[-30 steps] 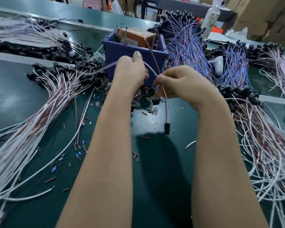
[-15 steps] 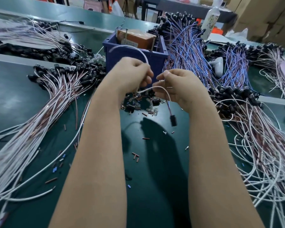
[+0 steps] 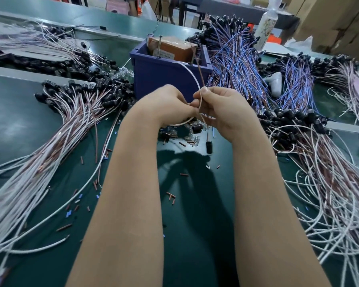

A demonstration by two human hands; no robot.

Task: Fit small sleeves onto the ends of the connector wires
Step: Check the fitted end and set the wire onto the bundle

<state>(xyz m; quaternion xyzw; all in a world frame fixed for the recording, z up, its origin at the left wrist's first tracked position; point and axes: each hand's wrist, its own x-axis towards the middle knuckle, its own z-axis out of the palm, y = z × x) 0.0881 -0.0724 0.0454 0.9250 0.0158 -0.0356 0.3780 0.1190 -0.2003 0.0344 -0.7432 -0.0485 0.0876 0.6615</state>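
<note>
My left hand (image 3: 166, 104) and my right hand (image 3: 222, 109) meet fingertip to fingertip above the green mat, both pinching one connector wire. Its white strand (image 3: 192, 76) loops up in an arc over my hands, and a brown strand (image 3: 200, 71) rises beside it from my right thumb. The wire's black connector (image 3: 209, 147) hangs below my right hand. Any sleeve at the pinched ends is hidden by my fingers. Small brown and blue sleeves (image 3: 171, 196) lie scattered on the mat between my forearms.
A blue bin (image 3: 164, 77) holding a brown box stands just behind my hands. Bundles of white-and-brown wires (image 3: 50, 146) with black connectors spread on the left, more (image 3: 330, 172) on the right, blue-wired ones (image 3: 234, 59) behind. A bottle (image 3: 266, 23) stands at the back.
My hands have come closer together until the fingertips touch. The white strand's loop has shifted from over my left hand to above both hands, and the black connector hangs closer under my right hand.
</note>
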